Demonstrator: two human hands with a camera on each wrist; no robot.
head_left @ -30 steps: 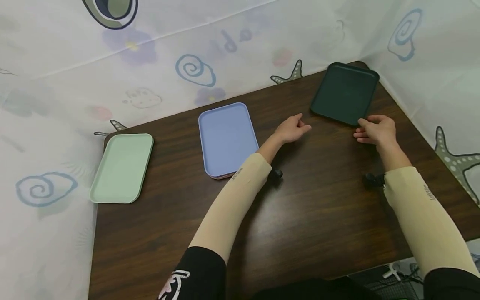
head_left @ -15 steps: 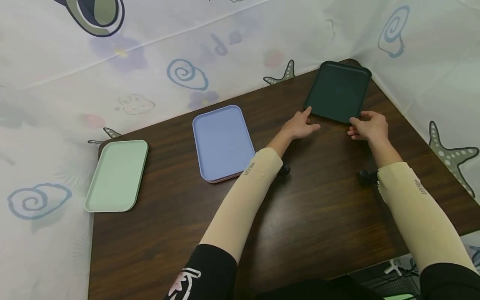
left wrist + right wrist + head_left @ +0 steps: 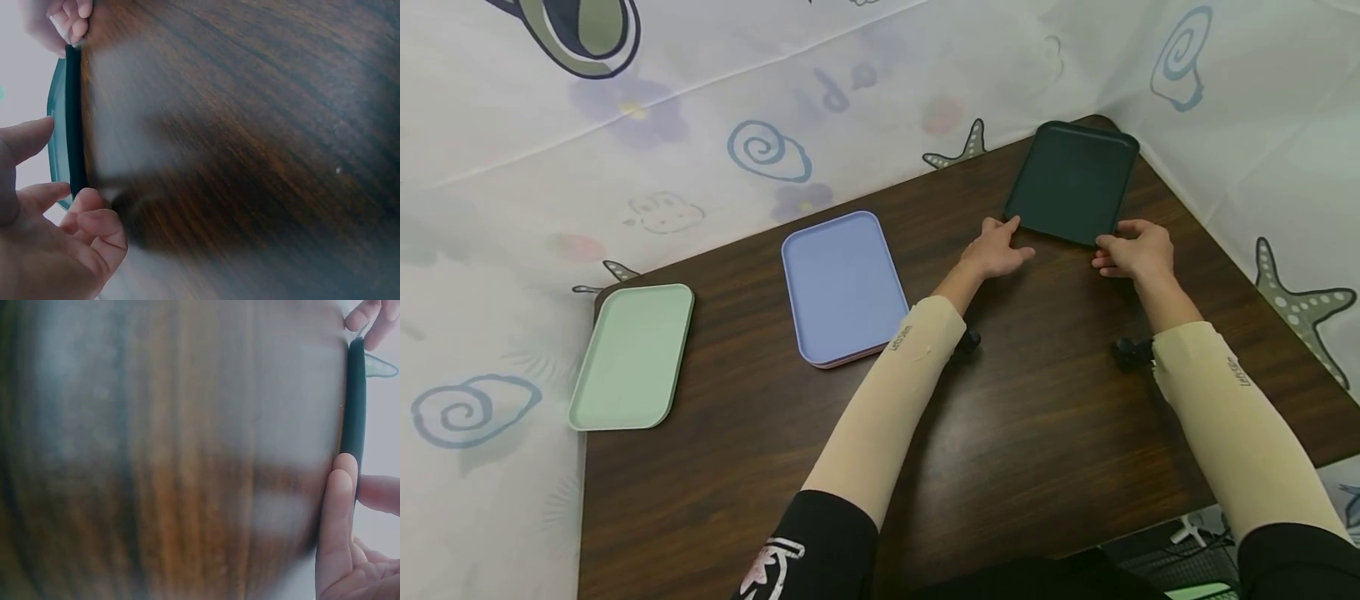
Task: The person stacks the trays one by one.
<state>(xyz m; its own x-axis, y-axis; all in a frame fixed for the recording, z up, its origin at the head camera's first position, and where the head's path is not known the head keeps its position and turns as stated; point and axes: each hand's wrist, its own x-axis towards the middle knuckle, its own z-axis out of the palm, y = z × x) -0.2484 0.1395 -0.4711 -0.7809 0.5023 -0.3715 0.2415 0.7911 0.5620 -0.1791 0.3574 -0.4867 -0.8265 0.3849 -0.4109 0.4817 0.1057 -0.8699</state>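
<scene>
A dark green tray (image 3: pixel 1073 182) lies at the far right corner of the table. At its near right corner, my right hand (image 3: pixel 1142 252) pinches the rim, thumb on top and fingers curled below, as the right wrist view shows. My left hand (image 3: pixel 992 250) is at the near left corner. In the left wrist view, one finger (image 3: pixel 47 195) lies over the tray's rim (image 3: pixel 75 125) with curled fingertips (image 3: pixel 94 203) below it, while the thumb stands apart.
A blue tray (image 3: pixel 844 283) lies on a pinkish one, left of the left forearm. A pale green tray (image 3: pixel 632 357) lies at the far left edge of the dark wooden table (image 3: pixel 722 467). A printed white cloth (image 3: pixel 865 125) hangs behind.
My left hand has moved right and forward from beside the dark green tray to its near left corner. My right hand stays at the near right corner. The head view has shifted slightly.
</scene>
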